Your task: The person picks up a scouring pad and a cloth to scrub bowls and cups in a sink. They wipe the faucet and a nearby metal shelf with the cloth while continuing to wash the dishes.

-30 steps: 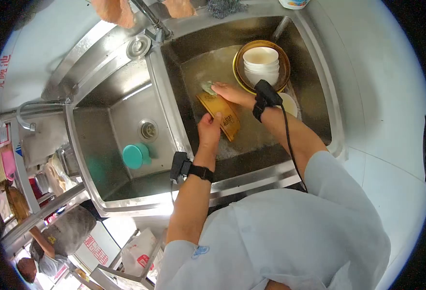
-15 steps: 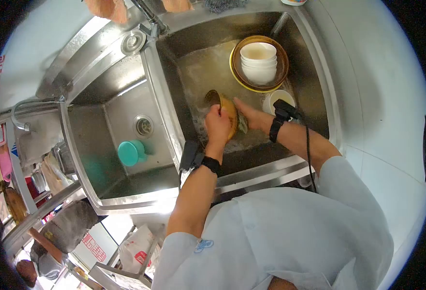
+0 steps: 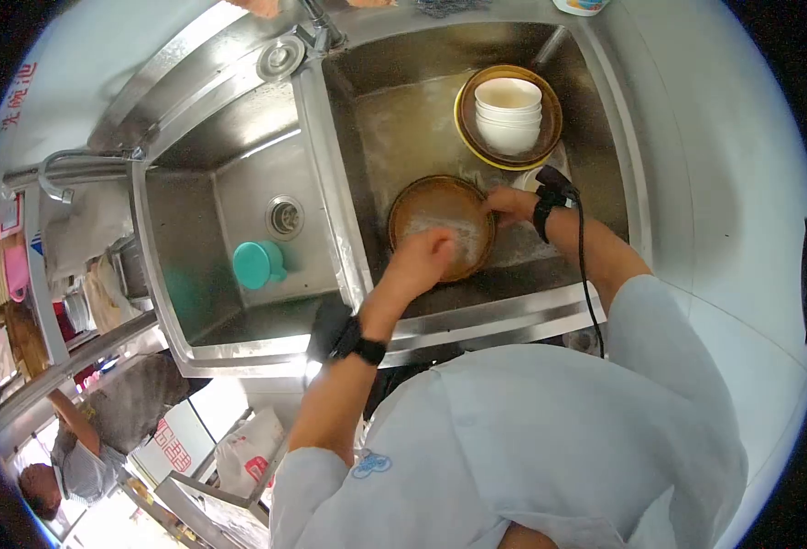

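A wide brown bowl lies face up in the right sink basin, with white foam on its inside. My left hand grips its near rim, fingers reaching over into the foam. My right hand holds the far right rim; whether a sponge is tucked in it cannot be told. Both wrists carry black bands, and a cable runs from the right one.
Behind the bowl, white bowls are stacked in another brown bowl. The left basin holds a teal lid beside its drain. The faucet base stands between the basins. Another person works at lower left.
The brown bowl has turned from standing on edge to lying face up. My right hand moved from scrubbing its side to its far rim; my left hand shifted to the near rim.
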`<state>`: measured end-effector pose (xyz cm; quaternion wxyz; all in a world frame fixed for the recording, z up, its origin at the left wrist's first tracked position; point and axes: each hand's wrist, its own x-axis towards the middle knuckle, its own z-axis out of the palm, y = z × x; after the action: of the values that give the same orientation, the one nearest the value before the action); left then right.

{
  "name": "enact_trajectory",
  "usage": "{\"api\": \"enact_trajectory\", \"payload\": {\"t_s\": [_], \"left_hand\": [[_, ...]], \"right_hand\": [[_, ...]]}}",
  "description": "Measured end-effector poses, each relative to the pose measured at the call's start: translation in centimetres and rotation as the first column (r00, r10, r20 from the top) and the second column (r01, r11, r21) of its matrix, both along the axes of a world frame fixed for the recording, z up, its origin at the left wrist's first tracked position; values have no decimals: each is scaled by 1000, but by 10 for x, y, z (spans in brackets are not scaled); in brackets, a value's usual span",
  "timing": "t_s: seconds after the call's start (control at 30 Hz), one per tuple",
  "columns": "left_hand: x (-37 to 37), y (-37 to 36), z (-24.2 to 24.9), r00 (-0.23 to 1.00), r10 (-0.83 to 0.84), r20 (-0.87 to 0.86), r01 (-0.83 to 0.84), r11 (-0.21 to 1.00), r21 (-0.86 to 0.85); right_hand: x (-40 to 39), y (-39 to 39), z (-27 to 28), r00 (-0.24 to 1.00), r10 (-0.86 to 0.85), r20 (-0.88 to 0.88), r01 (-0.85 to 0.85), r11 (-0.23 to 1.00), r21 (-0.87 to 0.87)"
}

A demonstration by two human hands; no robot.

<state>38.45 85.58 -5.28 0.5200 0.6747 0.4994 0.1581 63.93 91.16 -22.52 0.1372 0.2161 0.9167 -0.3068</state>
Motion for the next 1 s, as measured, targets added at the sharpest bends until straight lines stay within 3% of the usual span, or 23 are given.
{"api": "enact_trajectory", "payload": {"t_s": [0.03, 0.1, 0.2, 0.27, 0.33, 0.37, 0.4, 0.43, 0.53, 0.6, 0.7, 0.8, 0.87, 0.97, 1.0], "left_hand": [[-12, -1, 12, 997, 60, 52, -57, 997, -54], [-34, -5, 48, 960, 223, 170, -201, 970, -138], [-82, -13, 68, 841, 452, 296, -433, 892, -130], [-123, -24, 67, 773, 565, 288, -574, 816, -61], [-163, -35, 66, 690, 663, 291, -676, 733, -67], [-182, -42, 62, 649, 696, 309, -718, 694, -53], [-200, -49, 57, 606, 725, 328, -757, 652, -40], [-218, -57, 52, 599, 731, 327, -771, 636, -11], [-257, -74, 42, 599, 766, 234, -798, 594, 98], [-277, -83, 35, 599, 758, 258, -797, 596, 99], [-296, -89, 24, 670, 727, 153, -735, 620, 273], [-313, -89, 17, 676, 727, 123, -719, 612, 330], [-317, -89, 20, 681, 714, 160, -715, 602, 355], [-326, -89, 17, 716, 676, 172, -671, 601, 434], [-328, -90, 14, 731, 660, 173, -654, 605, 453]], "right_hand": [[2, -8, -38, 951, -304, -63, 258, 885, -387], [-9, -15, -52, 820, -572, 0, 398, 570, -718], [-43, -19, 21, 617, -764, 189, 607, 309, -732], [-63, -26, 74, 436, -841, 322, 713, 104, -693], [-68, -23, 83, 338, -859, 384, 762, 11, -647], [-63, -20, 69, 470, -835, 286, 837, 318, -445], [-57, -15, 54, 608, -761, 227, 794, 580, -179], [-46, -7, 22, 607, -759, 234, 794, 586, -161], [-73, 2, 109, 694, -658, 293, 601, 753, 269], [-94, 9, 156, 736, -602, 311, 460, 781, 423], [-118, 11, 199, 778, -521, 352, 204, 738, 643], [-128, 11, 255, 712, -531, 459, 105, 728, 678], [-126, 11, 285, 647, -586, 488, 101, 700, 707], [-115, 0, 338, 742, -622, 250, 174, 539, 824], [-113, -2, 354, 736, -629, 251, 164, 526, 835]]}}
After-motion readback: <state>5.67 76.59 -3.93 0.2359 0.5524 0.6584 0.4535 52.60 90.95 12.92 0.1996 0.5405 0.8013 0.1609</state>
